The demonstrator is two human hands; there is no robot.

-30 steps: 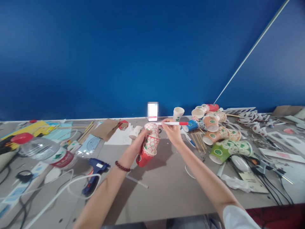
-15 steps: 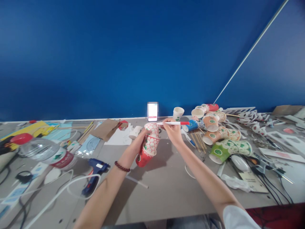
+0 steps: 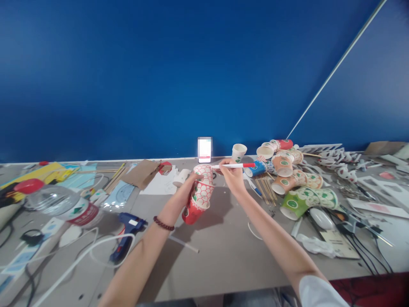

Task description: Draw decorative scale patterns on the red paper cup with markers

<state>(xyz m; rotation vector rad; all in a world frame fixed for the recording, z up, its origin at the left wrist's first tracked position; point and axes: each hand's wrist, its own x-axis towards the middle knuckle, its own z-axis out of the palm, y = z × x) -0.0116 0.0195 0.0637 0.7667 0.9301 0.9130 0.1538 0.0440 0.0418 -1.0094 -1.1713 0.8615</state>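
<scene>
My left hand (image 3: 189, 187) is wrapped round a tilted chain of joined paper cups (image 3: 203, 194), held above the table. The lowest cup is solid red; those above it are white with red scale-like arcs. Between the fingers of my right hand (image 3: 232, 174) is a white marker (image 3: 238, 166) with a red end, lying nearly level. Its tip meets or almost meets the top cup's right side; the exact contact is too small to tell. Behind my right hand stands a plain white paper cup (image 3: 239, 152). Part of the cup chain is hidden by my left fingers.
A lit phone (image 3: 205, 150) leans against the blue wall. To the right lie several decorated cup chains, a green one (image 3: 295, 204) nearest, and wooden sticks (image 3: 266, 190). On the left are a blue glue gun (image 3: 128, 234), a plastic bottle (image 3: 68, 207) and a power strip (image 3: 33, 256).
Both hands keep almost the same place. The marker's red end has shifted very slightly to the right; the cups stay in my left hand.
</scene>
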